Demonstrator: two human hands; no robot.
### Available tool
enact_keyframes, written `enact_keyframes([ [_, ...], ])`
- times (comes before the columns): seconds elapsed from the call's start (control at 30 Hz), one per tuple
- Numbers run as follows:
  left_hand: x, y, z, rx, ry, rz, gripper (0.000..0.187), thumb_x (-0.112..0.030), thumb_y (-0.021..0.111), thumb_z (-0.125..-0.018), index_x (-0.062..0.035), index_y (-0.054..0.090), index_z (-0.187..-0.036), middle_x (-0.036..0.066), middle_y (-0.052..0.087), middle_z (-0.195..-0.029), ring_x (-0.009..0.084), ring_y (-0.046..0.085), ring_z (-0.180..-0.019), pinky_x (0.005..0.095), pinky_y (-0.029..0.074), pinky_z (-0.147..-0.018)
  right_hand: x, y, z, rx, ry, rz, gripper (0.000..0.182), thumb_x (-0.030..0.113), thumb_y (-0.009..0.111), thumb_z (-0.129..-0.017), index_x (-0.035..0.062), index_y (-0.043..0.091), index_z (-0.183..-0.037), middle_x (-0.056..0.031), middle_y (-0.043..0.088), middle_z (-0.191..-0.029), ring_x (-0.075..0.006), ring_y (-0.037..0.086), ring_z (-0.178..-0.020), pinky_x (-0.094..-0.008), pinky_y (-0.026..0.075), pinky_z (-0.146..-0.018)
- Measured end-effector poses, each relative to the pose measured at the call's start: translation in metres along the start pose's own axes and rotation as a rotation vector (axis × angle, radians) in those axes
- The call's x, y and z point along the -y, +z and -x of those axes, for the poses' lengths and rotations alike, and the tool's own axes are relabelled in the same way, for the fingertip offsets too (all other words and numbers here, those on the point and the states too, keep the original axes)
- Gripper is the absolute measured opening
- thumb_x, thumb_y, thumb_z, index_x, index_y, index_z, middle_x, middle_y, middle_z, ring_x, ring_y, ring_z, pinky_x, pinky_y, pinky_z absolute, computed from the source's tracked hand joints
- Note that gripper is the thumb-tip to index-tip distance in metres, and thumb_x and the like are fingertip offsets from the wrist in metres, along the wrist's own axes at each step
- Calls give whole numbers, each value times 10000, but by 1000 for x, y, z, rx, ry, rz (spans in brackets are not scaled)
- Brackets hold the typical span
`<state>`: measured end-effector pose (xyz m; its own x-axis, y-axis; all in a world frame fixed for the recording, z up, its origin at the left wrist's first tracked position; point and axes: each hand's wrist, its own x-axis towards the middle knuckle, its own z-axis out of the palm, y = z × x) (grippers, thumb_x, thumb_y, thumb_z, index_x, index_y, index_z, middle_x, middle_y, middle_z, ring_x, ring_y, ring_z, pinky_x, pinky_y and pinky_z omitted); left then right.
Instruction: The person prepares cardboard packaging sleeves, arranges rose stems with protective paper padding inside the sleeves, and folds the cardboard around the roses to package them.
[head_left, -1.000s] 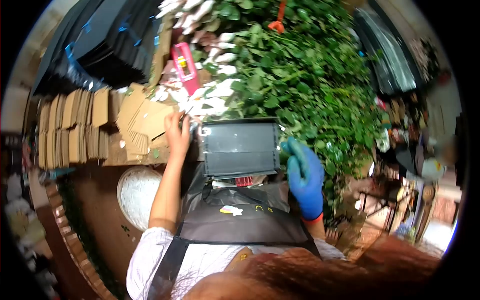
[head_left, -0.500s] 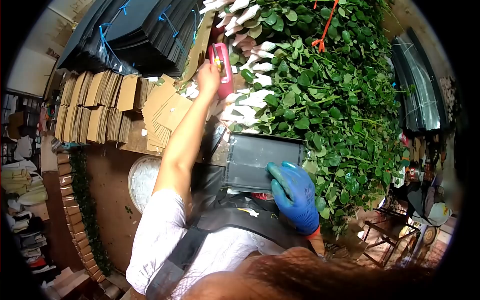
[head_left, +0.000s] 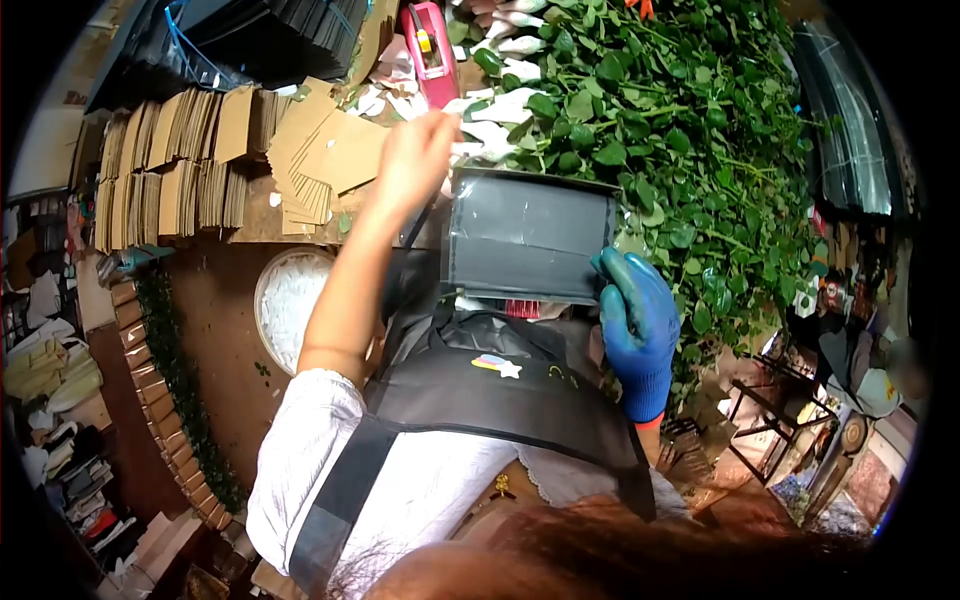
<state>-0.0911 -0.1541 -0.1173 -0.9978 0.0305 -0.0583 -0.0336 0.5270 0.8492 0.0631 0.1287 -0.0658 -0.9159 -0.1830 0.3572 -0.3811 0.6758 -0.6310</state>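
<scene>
My bare left hand [head_left: 418, 160] is closed in a pinch just below the pink tape dispenser [head_left: 430, 55]; whatever sits between its fingertips is too small to make out. In front of my apron lies a dark, flat-faced package [head_left: 530, 235] with a clear film on it. At its right edge is my right hand [head_left: 638, 310] in a blue glove, fingers stretched out and the thumb apart. White-wrapped flower heads [head_left: 490, 140] lie beyond the package, with their leafy green stems [head_left: 690, 170] to the right.
Stacked brown cardboard pieces [head_left: 180, 140] and fanned cards [head_left: 335, 150] are at the left on the table. Black sheets tied with blue string [head_left: 270, 40] stand behind them. A round tub of white scraps [head_left: 290, 305] is below the table edge.
My left hand has come back from the tape dispenser toward me. My right hand has shifted from the package's front face to its right edge. The camera view has tilted downward.
</scene>
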Motion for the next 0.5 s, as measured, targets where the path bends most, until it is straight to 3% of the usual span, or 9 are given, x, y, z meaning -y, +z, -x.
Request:
enact_keyframes([
  [0.03, -1, 9, 24, 94, -68, 19, 379, -320, 586, -1008, 0, 672, -825, 37, 534, -634, 106, 499, -611, 309, 441, -602, 1, 2, 3, 1, 24, -9, 359, 0, 661, -840, 26, 704, -1196, -115, 742, -1049, -323, 688, -961, -433, 522, -930],
  [0.07, -8, 18, 46, 132, 47, 39, 389, -323, 601, -998, 2, 674, -796, 49, 551, -606, 106, 507, -599, 322, 449, -594, 3, 3, 5, 1, 44, -17, 358, 3, 664, -844, 27, 704, -1198, -111, 744, -1050, -317, 690, -968, -433, 522, -931],
  [0.1, -12, 23, 60, 246, 77, -96, 405, -338, 612, -987, -3, 688, -773, 112, 612, -610, 182, 586, -575, 363, 481, -600, 6, 5, 4, 15, 47, -16, 352, 24, 675, -857, 44, 706, -1207, -107, 746, -1045, -319, 690, -968, -438, 518, -948],
  [0.13, -10, 32, 69, 285, 110, -283, 417, -374, 624, -973, -22, 707, -764, 193, 652, -660, 328, 667, -629, 435, 516, -630, 8, 5, 1, 36, 36, -29, 351, 27, 676, -859, 50, 708, -1208, -109, 745, -1046, -320, 689, -970, -440, 517, -955],
  [0.2, -15, 37, 77, 267, 59, -453, 455, -444, 639, -953, -42, 725, -757, 218, 657, -691, 422, 659, -701, 489, 525, -661, 11, 5, -4, 77, 10, -55, 347, 34, 678, -863, 61, 711, -1208, -112, 743, -1048, -323, 686, -975, -444, 514, -968],
  [0.43, 3, 0, 93, 260, 12, -619, 595, -603, 705, -845, -50, 669, -628, 174, 607, -592, 373, 638, -627, 456, 494, -607, 5, -2, -7, 7, 13, 13, 323, 33, 663, -868, 50, 719, -1186, -111, 742, -1048, -321, 686, -974, -438, 518, -951],
  [0.47, 10, -14, 87, 412, -97, -501, 465, -514, 792, -813, -71, 669, -738, 74, 600, -604, 259, 604, -594, 387, 480, -612, 3, -4, -8, 22, 32, -20, 322, 32, 662, -869, 47, 719, -1185, -109, 744, -1055, -319, 687, -975, -434, 518, -947],
  [0.5, 31, -21, 81, 420, -81, -213, 391, -439, 823, -803, -83, 667, -836, 25, 585, -670, 197, 575, -638, 344, 469, -636, 0, -5, -10, 34, 46, -53, 320, 31, 662, -869, 44, 720, -1184, -107, 745, -1063, -317, 688, -976, -430, 518, -943],
])
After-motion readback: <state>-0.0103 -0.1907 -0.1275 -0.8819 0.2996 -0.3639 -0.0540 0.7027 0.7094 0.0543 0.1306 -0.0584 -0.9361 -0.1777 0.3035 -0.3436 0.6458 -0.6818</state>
